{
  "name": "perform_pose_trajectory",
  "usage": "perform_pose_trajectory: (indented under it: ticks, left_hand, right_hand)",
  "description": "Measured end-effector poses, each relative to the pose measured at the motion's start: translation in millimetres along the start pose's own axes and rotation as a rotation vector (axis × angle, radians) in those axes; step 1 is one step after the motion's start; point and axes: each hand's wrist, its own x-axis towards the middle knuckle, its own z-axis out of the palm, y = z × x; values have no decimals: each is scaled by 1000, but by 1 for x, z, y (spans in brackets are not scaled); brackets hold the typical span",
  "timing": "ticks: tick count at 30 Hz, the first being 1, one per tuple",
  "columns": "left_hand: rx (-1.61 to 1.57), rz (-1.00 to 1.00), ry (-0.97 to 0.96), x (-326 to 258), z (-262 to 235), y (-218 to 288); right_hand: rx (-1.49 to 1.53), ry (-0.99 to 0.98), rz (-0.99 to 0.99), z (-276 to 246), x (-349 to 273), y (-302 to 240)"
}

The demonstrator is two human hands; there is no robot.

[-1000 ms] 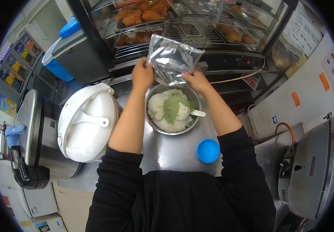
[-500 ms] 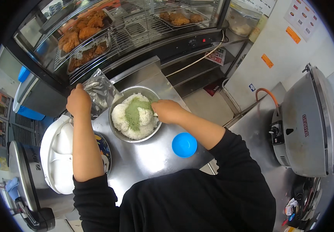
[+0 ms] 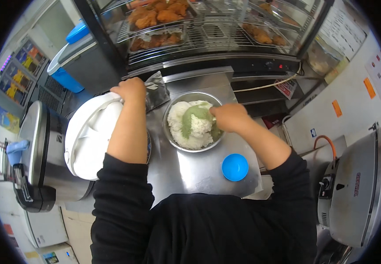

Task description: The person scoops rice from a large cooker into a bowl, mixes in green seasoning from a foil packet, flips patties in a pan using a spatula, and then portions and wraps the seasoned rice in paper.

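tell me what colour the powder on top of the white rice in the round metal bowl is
Green powder, seen in the head view, over white rice in the round metal bowl.

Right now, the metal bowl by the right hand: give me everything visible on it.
The metal bowl is round, shiny and steel-looking, standing upright on the steel counter in front of the glass display case. It holds a mound of white rice with green powder on top. The right hand reaches over its right rim into the rice; what it grips is hidden. A foil pouch lies just left of it, under the left hand.
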Motion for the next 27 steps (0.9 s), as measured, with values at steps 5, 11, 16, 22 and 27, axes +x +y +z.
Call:
perform_pose_trajectory:
  ticks: [5, 11, 16, 22, 27]
  left_hand:
    - [23, 104, 298, -9, 14, 11]
    - [-776, 381, 357, -89, 31, 27]
    - [-1239, 100, 281, -165, 114, -1]
    - [-1879, -233, -643, -166, 110, 3]
    - [-1868, -142, -749, -166, 127, 2]
  right_hand:
    - [-138, -32, -36, -38, 1, 10]
    - [-75, 57, 11, -74, -43, 31]
    - [55, 196, 10, -36, -63, 16]
    - [113, 42, 5, 30, -40, -37]
    - [50, -14, 107, 13, 13, -23]
